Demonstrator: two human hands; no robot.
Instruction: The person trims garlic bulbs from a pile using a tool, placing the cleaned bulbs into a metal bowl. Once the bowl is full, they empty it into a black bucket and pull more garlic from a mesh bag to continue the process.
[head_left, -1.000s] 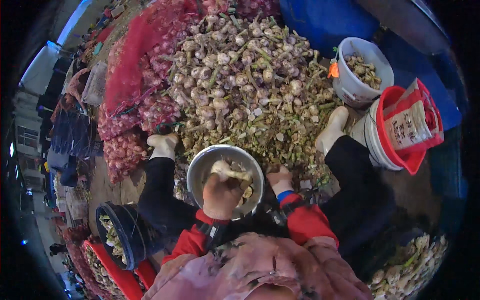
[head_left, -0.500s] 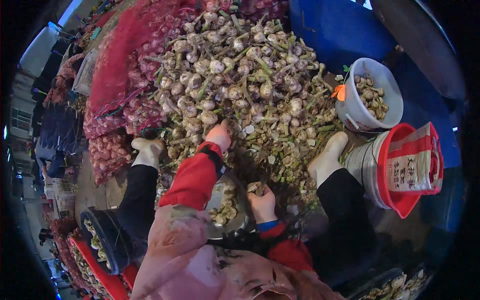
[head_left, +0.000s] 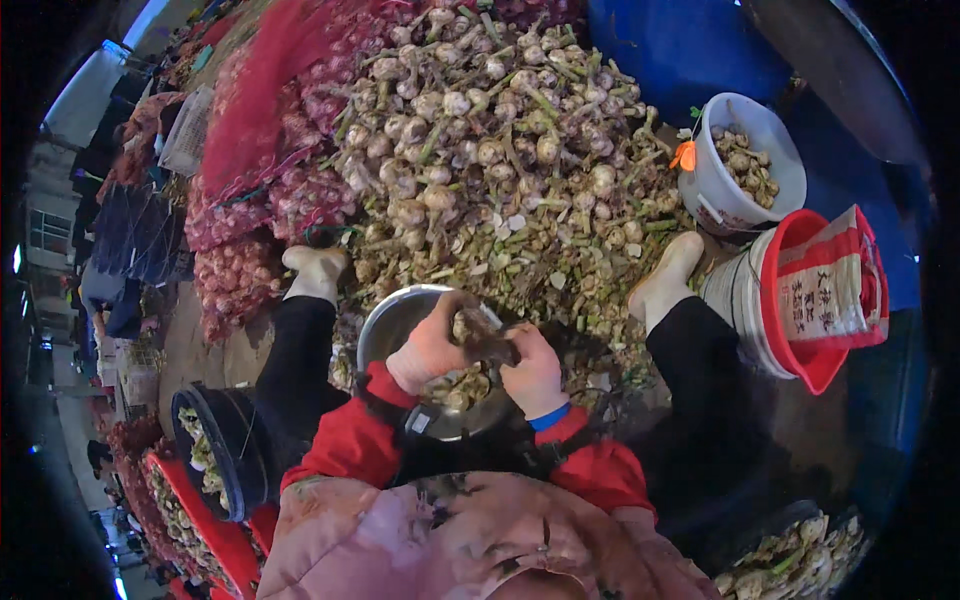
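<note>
Above a metal bowl (head_left: 377, 330), my two hands are close together. My left hand (head_left: 430, 350) is closed round a garlic bulb (head_left: 466, 326), partly covered by the fingers. My right hand (head_left: 535, 372) is closed on a dark, blurred thing (head_left: 492, 349) that reaches toward the bulb; I cannot make out its kind. Cut garlic bulbs (head_left: 460, 388) lie in the bowl beneath my hands. Just beyond the bowl rises a large heap of garlic with stalks (head_left: 500, 150), with trimmings and loose peel at its near side.
Red mesh sacks of garlic (head_left: 235, 215) stand at the left. On the right are a white bucket (head_left: 735, 205) holding garlic and a red basin (head_left: 800, 335) with a folded woven sack. A black bucket (head_left: 245, 450) is at lower left. My boots (head_left: 665, 275) flank the heap.
My left hand has come back from the heap to the bowl with a garlic bulb. My right hand has risen slightly to meet it. The view has shifted a little.
</note>
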